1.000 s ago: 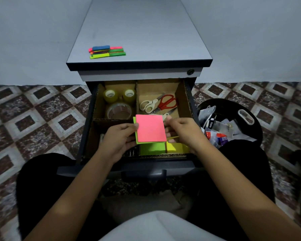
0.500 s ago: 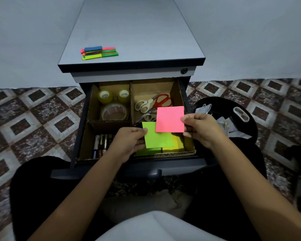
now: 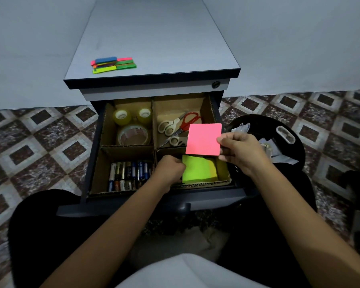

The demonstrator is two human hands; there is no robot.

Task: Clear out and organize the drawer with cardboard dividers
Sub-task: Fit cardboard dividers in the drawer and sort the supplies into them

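Grey-topped desk, pedestal type, top drawer pulled fully out toward the seated person. Black bin on the floor just right of it, scraps inside.

Cardboard dividers split the drawer into four cells. Far left: tape rolls. Far right: scissors, several pairs. Near left: batteries in rows. Near right: sticky-note pads.

Right hand: grip closed on the pink pad, thumb and fingers pinching its right edge, pad held flat in the air over the divider between the two right cells.

Left hand: fingers curled at the left edge of the green pad, grip on it, seating it in the near-right cell. Yellow pad shows beneath, to the right.

Small stack of coloured index tabs on the desk, well apart.

Handling, judged: pads are light and fairly stiff as blocks, not fragile; loose top sheets can lift or fan. Take by opposite edges, not the top leaf. Pink pad likely goes onto or beside the green one.
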